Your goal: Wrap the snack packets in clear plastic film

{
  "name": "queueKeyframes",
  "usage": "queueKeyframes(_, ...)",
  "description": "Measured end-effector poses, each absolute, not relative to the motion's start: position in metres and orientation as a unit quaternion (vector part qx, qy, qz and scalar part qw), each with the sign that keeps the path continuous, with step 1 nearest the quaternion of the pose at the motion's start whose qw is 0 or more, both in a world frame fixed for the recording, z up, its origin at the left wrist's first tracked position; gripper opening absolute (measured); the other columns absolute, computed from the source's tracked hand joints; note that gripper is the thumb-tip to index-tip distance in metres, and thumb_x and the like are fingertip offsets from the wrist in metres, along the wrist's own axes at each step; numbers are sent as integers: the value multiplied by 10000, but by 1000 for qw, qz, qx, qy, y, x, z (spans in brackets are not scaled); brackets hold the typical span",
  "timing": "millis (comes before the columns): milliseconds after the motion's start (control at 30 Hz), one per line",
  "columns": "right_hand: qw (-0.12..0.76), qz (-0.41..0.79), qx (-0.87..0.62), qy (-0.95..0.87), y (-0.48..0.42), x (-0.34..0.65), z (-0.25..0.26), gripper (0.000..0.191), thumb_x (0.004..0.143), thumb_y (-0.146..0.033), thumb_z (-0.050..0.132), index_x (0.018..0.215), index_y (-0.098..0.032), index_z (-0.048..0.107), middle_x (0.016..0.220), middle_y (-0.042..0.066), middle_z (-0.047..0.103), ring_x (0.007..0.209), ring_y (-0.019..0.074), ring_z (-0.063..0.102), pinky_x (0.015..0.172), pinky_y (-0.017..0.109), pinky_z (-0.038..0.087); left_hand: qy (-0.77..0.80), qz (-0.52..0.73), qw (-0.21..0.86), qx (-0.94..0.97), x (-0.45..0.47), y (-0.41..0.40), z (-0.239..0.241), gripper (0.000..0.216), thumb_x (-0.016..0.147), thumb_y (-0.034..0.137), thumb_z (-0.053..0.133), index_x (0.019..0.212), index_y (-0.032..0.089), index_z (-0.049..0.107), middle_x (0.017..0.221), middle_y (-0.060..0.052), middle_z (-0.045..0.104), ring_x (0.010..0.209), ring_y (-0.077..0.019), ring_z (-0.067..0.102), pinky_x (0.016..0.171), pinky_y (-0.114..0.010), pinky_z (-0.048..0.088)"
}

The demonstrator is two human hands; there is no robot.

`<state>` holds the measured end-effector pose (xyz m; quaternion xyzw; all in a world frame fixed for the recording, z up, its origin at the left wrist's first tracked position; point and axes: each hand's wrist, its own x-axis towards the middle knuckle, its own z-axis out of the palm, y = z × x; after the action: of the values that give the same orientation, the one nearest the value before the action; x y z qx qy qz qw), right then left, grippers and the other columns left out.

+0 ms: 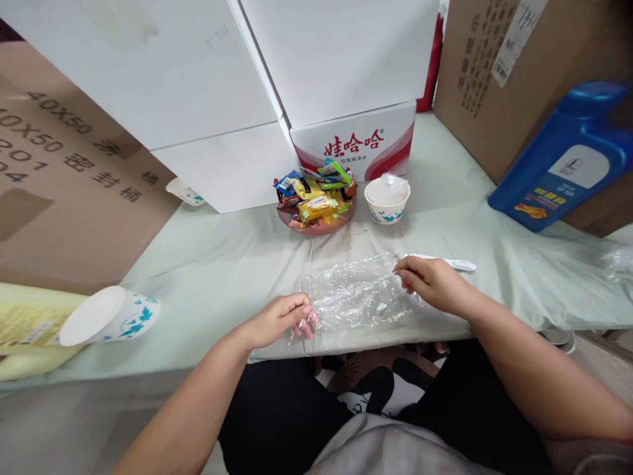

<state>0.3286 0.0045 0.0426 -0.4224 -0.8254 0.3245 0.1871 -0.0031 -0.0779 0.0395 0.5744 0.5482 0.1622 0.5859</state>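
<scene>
A clear plastic bag (353,293) lies crinkled and flattened on the pale green tablecloth near its front edge. My left hand (287,318) is closed on the bag's left end, with film showing over the curled fingertips. At the bag's upper right, my right hand (428,280) pinches the film between thumb and fingers. Just behind that hand lies a white plastic handle (459,264), its left part hidden by the hand and the film. Beyond the bag stand a pink bowl (316,228) heaped with wrapped snacks and a paper cup (386,211) with clear plastic in it.
White cartons (353,142) rise at the back, brown cardboard boxes (64,178) at both sides. A blue bottle (564,158) stands tilted in view on the right. At left, a paper cup (133,316) is beside a yellow package (30,323). The tablecloth's front edge (198,369) runs before my lap.
</scene>
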Motion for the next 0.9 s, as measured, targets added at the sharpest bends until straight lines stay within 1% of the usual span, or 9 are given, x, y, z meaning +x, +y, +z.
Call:
queueKeyframes(100,176,247,-493,-816,18,314,37,226,951,-267,417,1013,-192,621,801,29,713,719,168,656,675,257,440,550,193,595,554,-4,-56,43,453,852,626,532,801,184,450,869,-58,690,651,-171,693,548,-252,455)
queueKeyframes(167,142,196,-515,-822,25,305,38,244,958,-268,405,1022,-191,628,854,52,725,771,196,665,685,272,429,543,216,598,549,-7,-42,47,452,809,610,599,898,191,453,861,-41,678,656,-163,684,550,-247,456)
queueKeyframes(333,43,97,-558,-823,40,291,40,301,977,-253,338,1043,-173,620,901,109,728,814,251,672,656,306,396,544,213,594,554,-8,-20,48,733,592,301,838,1176,216,403,917,-2,645,687,-136,667,620,-260,497)
queueKeyframes(400,9,78,-573,-816,43,288,38,309,980,-242,320,1049,-155,609,885,131,724,787,257,676,630,312,387,556,214,583,552,-6,-17,42,696,587,256,822,1157,210,424,857,18,636,656,-132,662,595,-251,490)
queueKeyframes(467,-10,69,-581,-811,44,286,35,308,983,-244,318,1054,-145,600,892,147,723,785,258,680,625,315,388,585,235,559,538,-4,-16,32,541,644,307,774,1072,194,462,763,30,624,611,-135,657,542,-235,469)
queueKeyframes(567,4,79,-591,-803,43,286,29,312,994,-294,326,1055,-155,599,912,140,726,821,253,681,642,312,401,624,276,524,509,1,-18,20,379,717,416,702,922,183,484,693,21,625,540,-123,639,489,-214,439)
queueKeyframes(733,86,180,-564,-801,44,297,23,335,918,-443,513,1121,-187,585,832,51,729,806,224,670,635,285,414,637,319,488,505,6,-25,20,415,691,478,707,886,189,481,709,21,624,528,-125,636,469,-209,435)
queueKeyframes(800,116,223,-540,-803,46,303,23,306,863,-377,595,1109,-195,589,812,18,725,781,198,665,647,270,423,628,337,469,521,6,-28,25,408,669,417,724,912,192,486,765,22,624,555,-117,633,492,-216,451)
queueKeyframes(900,150,241,-528,-801,47,309,23,230,821,-238,600,1048,-203,613,850,10,724,791,175,663,689,254,437,618,331,480,528,3,-32,28,397,650,308,703,960,200,481,791,33,614,568,-110,625,527,-232,471)
